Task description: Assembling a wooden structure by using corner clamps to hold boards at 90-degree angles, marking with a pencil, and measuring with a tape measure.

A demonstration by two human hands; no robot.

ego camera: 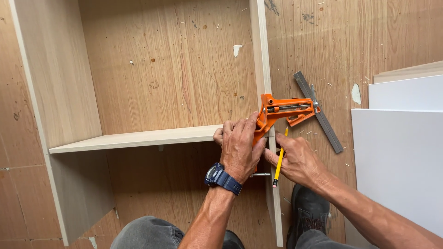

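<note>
An orange corner clamp sits on the joint where the shelf board meets the cabinet's side panel. The left hand wraps closed around the clamp's lower jaw; just right of the clamp, the right hand pinches a yellow pencil. The clamp looks seated, though no fastening shows yet.

The left hand covers the corner where the light wooden shelf board meets the upright wooden side panel, and also the near part of the orange plastic corner clamp. The white flat boards at right are cut by the picture edge. The dark shoe is partly hidden under the right forearm.
</note>
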